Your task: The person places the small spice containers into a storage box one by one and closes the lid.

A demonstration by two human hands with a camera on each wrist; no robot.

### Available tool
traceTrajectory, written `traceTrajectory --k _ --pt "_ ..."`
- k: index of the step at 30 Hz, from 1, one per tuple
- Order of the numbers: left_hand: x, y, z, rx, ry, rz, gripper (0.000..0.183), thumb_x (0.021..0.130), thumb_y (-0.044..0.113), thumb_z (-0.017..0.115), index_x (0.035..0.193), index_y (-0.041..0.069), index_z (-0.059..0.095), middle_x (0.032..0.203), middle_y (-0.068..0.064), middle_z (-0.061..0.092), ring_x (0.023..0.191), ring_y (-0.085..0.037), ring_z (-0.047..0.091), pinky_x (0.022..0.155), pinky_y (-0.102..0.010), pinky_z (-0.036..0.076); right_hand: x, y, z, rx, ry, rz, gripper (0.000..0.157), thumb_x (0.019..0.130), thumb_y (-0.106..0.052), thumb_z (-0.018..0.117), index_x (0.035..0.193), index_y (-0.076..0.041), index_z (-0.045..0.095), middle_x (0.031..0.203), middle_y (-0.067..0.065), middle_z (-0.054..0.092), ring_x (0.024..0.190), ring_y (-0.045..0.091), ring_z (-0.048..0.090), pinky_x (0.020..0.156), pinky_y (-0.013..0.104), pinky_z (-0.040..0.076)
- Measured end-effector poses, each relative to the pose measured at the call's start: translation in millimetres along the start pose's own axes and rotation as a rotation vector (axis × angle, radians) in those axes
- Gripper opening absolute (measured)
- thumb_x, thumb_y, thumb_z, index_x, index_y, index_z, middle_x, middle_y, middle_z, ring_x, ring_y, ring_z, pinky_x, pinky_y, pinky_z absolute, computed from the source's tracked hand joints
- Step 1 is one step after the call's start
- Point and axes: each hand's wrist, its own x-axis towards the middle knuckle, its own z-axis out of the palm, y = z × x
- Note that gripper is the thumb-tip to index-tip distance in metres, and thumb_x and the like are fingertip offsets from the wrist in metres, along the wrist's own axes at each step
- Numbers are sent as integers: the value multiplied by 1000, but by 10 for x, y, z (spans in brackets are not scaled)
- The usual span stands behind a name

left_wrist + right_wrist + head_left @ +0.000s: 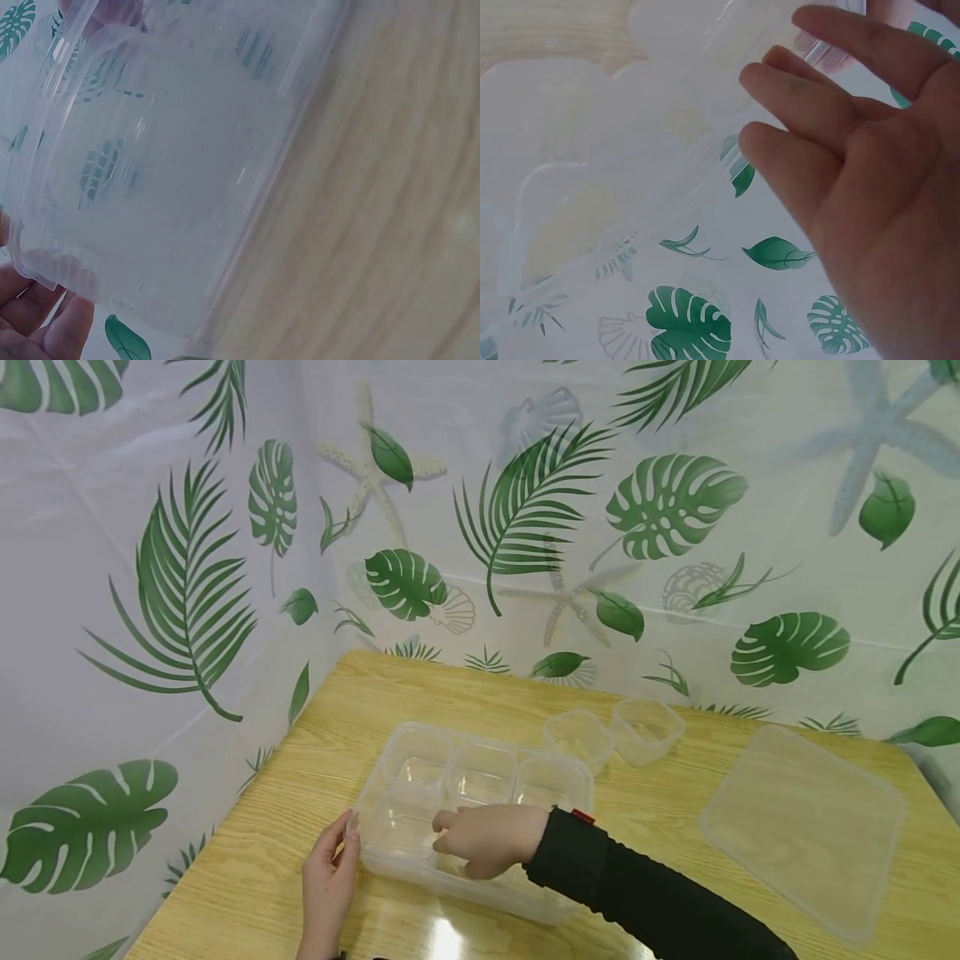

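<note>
A large clear plastic box (480, 893) sits on the wooden table with several small clear containers inside. Three of these, including the small container (480, 772), line its back row; another small container (405, 827) is at the front left. My left hand (330, 877) grips the box's left rim; its fingers (34, 307) show against that edge in the left wrist view. Over the front middle of the box is my right hand (487, 839), beside the front-left container. In the right wrist view its fingers (802, 97) are spread and loosely bent, with nothing plainly pinched. Contact with the plastic is unclear.
Two more small clear containers, a left one (577, 739) and a right one (648, 731), stand behind the box's right corner. A flat translucent lid (810, 835) lies on the table (247, 877) at the right. Leaf-patterned cloth (480, 527) hangs behind and left.
</note>
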Motion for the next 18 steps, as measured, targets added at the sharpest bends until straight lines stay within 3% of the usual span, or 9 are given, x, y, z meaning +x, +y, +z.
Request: traceTrajectory --k 12,18 --pt "-17 27 -7 11 -12 4 33 92 12 49 120 -6 50 118 -18 51 107 -25 47 78 -12 43 94 -27 3 -40 17 -11 35 84 -9 58 119 -9 55 125 8 43 106 13 48 97 25 32" --pt "-18 7 -5 30 -13 10 34 92 13 49 120 -6 49 117 -19 52 106 -25 47 78 -15 44 133 -20 21 -41 30 -10 36 84 -7 58 119 -10 55 125 8 44 109 16 46 93 23 36"
